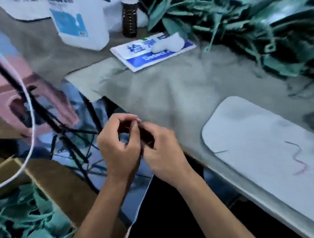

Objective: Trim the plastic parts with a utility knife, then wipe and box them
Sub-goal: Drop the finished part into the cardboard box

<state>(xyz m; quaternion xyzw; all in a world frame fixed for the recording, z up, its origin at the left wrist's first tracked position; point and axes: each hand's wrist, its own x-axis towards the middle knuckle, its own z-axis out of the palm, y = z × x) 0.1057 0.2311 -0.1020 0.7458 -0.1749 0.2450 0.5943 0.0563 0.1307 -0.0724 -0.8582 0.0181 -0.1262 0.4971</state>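
Two bare hands meet just off the near edge of the table (171,94), which is covered with a grey-green cloth. The left hand (119,146) has its fingers curled, thumb and forefinger pinched together at the top. The right hand (162,151) is curled as well, wrapped round a small dark object (148,136) — blurred, so whether it is the utility knife or a plastic part cannot be told. The fingertips of both hands touch at this object. What the left hand pinches is too small and blurred to identify.

Positions relative to the table:

- On its far right corner lies a heap of green plastic parts (246,32), strips hanging over one another.
- On its right near side lies a pale grey mat (259,150) with rounded corners, bearing a few thin coloured threads.
- At its far middle lies a blue-and-white printed card (137,58), with a white rolled cloth (168,44) resting on it.
- At its far left stand a white jug with a blue label (79,20) and a dark bottle (129,20) just beside it.
- Below its left edge sits a cardboard box (41,191) — more green plastic pieces (27,217) lie inside.
- A white cable (30,131) curves past the box.
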